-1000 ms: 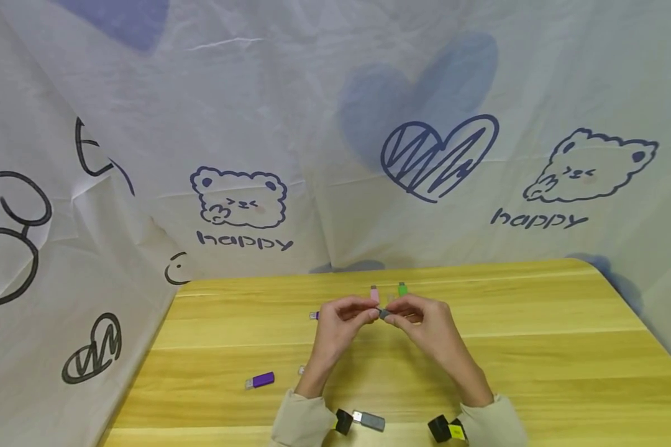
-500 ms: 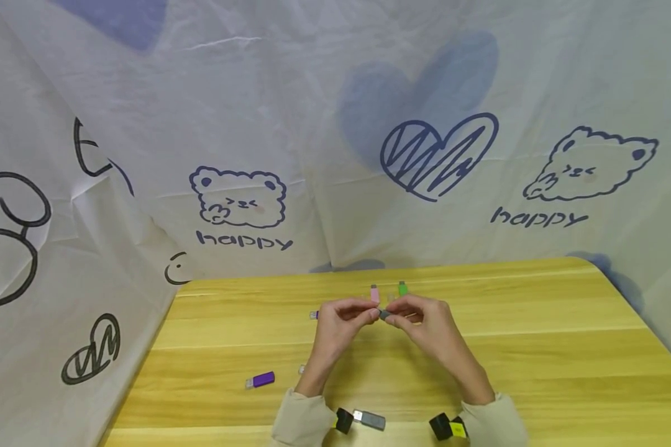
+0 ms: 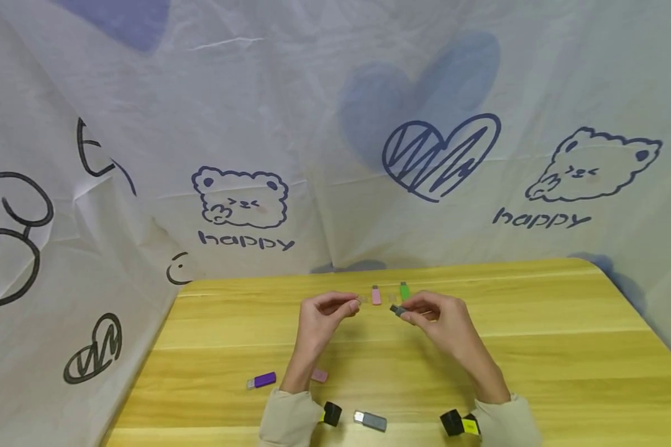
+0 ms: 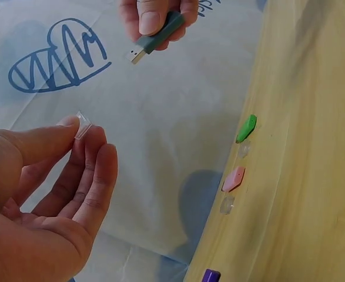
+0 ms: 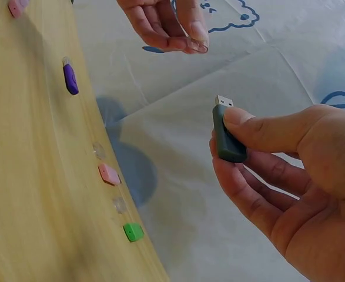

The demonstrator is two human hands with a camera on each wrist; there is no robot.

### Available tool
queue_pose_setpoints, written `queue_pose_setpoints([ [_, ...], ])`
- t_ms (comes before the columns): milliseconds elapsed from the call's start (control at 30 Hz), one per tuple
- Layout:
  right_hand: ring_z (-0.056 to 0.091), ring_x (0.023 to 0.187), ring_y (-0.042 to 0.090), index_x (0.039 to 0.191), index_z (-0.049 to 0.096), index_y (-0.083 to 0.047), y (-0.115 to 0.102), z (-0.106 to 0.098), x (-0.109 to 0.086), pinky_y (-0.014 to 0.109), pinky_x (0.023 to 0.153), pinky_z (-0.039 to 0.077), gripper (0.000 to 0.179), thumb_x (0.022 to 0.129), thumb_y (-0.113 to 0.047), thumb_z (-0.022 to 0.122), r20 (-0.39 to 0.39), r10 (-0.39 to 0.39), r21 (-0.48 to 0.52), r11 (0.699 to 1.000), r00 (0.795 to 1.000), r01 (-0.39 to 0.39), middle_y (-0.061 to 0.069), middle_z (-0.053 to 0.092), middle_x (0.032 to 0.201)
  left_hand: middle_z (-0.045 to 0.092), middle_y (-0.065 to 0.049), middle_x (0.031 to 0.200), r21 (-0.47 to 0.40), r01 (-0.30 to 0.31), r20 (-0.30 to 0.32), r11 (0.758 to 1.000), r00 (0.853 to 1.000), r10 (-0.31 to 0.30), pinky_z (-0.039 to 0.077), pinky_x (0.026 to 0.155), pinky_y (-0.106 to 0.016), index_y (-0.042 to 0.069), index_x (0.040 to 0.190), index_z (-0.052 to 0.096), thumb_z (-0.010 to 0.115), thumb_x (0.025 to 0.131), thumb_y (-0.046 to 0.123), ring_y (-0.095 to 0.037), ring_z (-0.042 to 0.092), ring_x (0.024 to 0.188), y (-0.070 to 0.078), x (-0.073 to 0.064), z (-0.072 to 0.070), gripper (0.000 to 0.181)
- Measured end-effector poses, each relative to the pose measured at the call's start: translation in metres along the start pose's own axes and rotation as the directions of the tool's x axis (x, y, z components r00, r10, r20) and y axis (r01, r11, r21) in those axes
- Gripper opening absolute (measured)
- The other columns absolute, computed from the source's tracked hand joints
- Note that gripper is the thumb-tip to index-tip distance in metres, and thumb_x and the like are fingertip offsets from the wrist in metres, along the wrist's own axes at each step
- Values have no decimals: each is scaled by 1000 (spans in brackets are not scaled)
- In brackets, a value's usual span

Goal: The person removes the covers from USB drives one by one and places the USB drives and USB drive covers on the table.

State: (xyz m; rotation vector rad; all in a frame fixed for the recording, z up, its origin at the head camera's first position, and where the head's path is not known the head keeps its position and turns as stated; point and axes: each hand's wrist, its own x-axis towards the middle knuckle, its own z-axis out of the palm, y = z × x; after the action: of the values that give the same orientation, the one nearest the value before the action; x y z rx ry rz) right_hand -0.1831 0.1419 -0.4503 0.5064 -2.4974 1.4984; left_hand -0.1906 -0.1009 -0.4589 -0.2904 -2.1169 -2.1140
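Note:
My right hand (image 3: 407, 313) pinches a dark grey-green USB stick (image 3: 398, 310) between thumb and fingers, its bare metal plug pointing left. The right wrist view shows the stick (image 5: 227, 134) close up, plug upward. My left hand (image 3: 351, 304) holds a small clear cap (image 4: 83, 124) between thumb and forefinger tip. A short gap separates the cap from the plug. Both hands hover above the far middle of the wooden table (image 3: 537, 347).
A pink stick (image 3: 376, 295) and a green stick (image 3: 404, 290) lie near the table's far edge, each with a clear cap beside it. Nearer me lie a purple stick (image 3: 261, 380), a pink piece (image 3: 319, 375) and a grey stick (image 3: 371, 420). Printed cloth hangs behind and to the left.
The hands were together on the dark stick; now they have pulled apart. The clear cap has come off with the left hand, and the plug is bare.

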Motion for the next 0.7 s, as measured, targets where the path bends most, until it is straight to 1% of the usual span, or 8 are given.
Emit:
queue_pose_setpoints([
  [100, 73, 82, 20, 104, 76, -3, 1, 1, 0, 25, 69, 61, 17, 88, 1, 79, 1, -7, -4, 1000, 1000, 7, 8, 76, 95, 75, -22, 99, 10, 4, 12, 1000, 1000, -4, 63, 79, -32, -7, 103, 77, 76, 92, 2, -24, 75, 84, 0, 1, -1, 14],
  [233, 73, 86, 25, 111, 75, 0, 3, 6, 1, 27, 71, 62, 22, 89, 4, 77, -12, -7, -4, 1000, 1000, 7, 12, 75, 99, 75, -20, 100, 49, 31, -13, 998, 999, -30, 63, 78, -32, -7, 103, 75, 75, 92, 1, -29, 75, 87, 0, 2, -6, 13],
  [333, 73, 86, 26, 109, 75, 1, 5, 11, 2, 28, 72, 62, 20, 89, 6, 76, -13, 7, 3, 1000, 1000, -7, 14, 74, 99, 75, -21, 99, 73, 47, -50, 996, 998, -44, 63, 77, -36, -8, 103, 74, 74, 93, -1, -33, 74, 88, 0, 3, -14, 13],
  [467, 73, 85, 23, 104, 75, -1, 9, 17, 5, 29, 74, 62, 16, 89, 3, 78, 23, 51, 1, 999, 998, -51, 11, 75, 96, 75, -23, 99, 66, 48, -93, 997, 995, -42, 63, 76, -33, -9, 103, 73, 73, 92, -3, -32, 74, 87, -3, 4, -27, 12],
  [567, 72, 85, 21, 101, 76, -3, 8, 24, 13, 32, 75, 62, 14, 88, -2, 80, 52, 77, -15, 997, 996, -76, 7, 75, 95, 75, -23, 98, 55, 47, -126, 997, 991, -40, 62, 74, -27, -10, 103, 73, 73, 92, -4, -30, 75, 86, -4, 5, -36, 12],
  [700, 73, 83, 23, 98, 76, -4, 2, 39, 34, 33, 71, 62, 12, 87, -5, 81, 65, 116, 1, 993, 991, -116, 7, 74, 96, 75, -21, 97, 36, 55, -165, 998, 985, -49, 62, 73, -26, -11, 102, 73, 72, 92, -5, -23, 75, 82, 0, 6, -44, 12],
])
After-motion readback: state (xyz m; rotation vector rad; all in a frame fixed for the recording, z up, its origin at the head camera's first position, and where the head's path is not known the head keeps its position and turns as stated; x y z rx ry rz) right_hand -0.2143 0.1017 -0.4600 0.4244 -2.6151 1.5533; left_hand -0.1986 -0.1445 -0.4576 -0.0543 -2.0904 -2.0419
